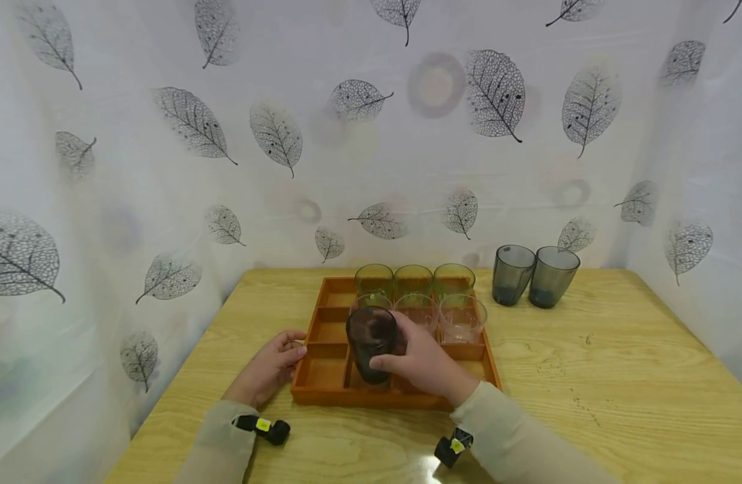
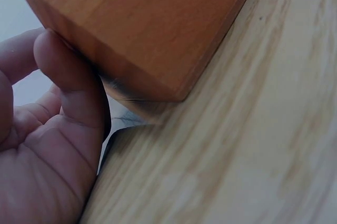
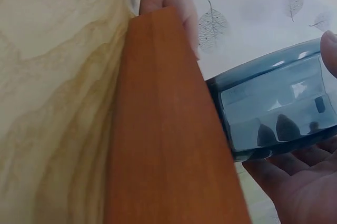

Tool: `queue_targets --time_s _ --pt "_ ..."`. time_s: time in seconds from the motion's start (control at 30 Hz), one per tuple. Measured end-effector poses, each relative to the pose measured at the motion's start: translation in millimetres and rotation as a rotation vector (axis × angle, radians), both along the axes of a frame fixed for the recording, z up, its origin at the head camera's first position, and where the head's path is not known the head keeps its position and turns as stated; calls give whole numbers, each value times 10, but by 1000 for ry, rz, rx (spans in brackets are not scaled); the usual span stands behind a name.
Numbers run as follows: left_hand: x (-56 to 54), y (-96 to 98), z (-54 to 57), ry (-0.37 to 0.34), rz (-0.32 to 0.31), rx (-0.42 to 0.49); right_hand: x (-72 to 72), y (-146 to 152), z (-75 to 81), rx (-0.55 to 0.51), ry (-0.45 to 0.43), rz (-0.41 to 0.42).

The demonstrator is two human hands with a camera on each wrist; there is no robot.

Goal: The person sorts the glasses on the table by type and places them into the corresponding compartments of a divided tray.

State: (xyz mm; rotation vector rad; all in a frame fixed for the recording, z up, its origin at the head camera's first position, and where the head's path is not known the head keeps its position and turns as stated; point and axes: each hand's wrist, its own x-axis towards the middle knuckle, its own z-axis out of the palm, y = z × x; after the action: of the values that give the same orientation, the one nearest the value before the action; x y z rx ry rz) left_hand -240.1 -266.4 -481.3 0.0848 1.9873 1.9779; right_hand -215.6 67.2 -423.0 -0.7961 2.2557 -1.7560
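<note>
My right hand [image 1: 428, 356] grips a dark grey drinking glass [image 1: 369, 336], thumb on the near side and fingers round the far side. The glass is over the front row of an orange-brown wooden compartment tray [image 1: 395, 399]. In the right wrist view the base of the glass [image 3: 274, 108] meets the tray's front wall [image 3: 163, 129] and is partly hidden behind it. My left hand [image 1: 271, 366] touches the tray's left side with relaxed, slightly bent fingers. In the left wrist view a fingertip [image 2: 50, 50] lies against the tray's outer wall [image 2: 142, 29].
Three green glasses [image 1: 413, 277] stand in the tray's back row, with three clear glasses [image 1: 462, 323] in front of them. Two grey glasses [image 1: 513, 275] stand side by side at the table's back right. A leaf-patterned curtain [image 1: 371, 161] encloses the wooden table [image 1: 589, 376].
</note>
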Motion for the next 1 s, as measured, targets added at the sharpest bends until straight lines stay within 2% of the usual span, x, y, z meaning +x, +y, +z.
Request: queue_targets --time_s 0.2,0.4,0.6,0.83,1.0 --pt "-5 0 -9 1 1 -7 16 -19 -83 11 -54 29" --pt "-18 12 -16 13 -8 -4 41 -22 -124 39 -73 17" --pt "-24 20 -12 10 -6 -4 51 -36 -164 103 -46 -8" --pt "-14 4 -18 8 3 -9 44 -52 -188 126 -26 -21" --pt "-14 10 -24 12 3 -5 60 -87 -183 170 -9 -59"
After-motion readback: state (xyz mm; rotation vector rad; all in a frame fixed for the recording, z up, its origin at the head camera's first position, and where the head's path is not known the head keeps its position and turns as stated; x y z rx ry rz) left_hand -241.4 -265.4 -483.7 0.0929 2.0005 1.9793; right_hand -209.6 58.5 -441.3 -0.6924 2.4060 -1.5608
